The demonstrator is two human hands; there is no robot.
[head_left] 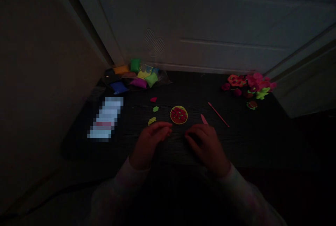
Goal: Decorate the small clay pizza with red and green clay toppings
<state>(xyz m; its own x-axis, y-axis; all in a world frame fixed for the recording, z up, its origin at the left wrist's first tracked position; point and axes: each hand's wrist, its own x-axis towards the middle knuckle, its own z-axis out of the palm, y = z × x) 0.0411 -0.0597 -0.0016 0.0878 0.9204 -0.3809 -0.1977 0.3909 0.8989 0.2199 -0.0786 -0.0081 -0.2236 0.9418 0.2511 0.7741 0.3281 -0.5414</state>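
Observation:
A small round clay pizza [179,121], with a yellow rim and red topping with green bits, lies on the dark table between and just beyond my hands. My left hand [152,141] is closed, thumb and fingertips together left of the pizza; what they pinch, if anything, is too dark to see. At the fingertips of my right hand [207,145], also closed, shows a small bit of red clay [186,133]. Beyond that hand's knuckles lies a pink clay knife [204,119], partly hidden. Yellow clay [152,120], green clay [155,108] and red clay [153,99] pieces lie left of the pizza.
A pink stick tool [218,114] lies to the right. Several coloured clay packets [139,83] in clear plastic sit at the back left, above a bright pixelated rectangle [106,117]. Pink, orange and green clay shapes [257,82] are heaped at the back right, before a white door [183,23].

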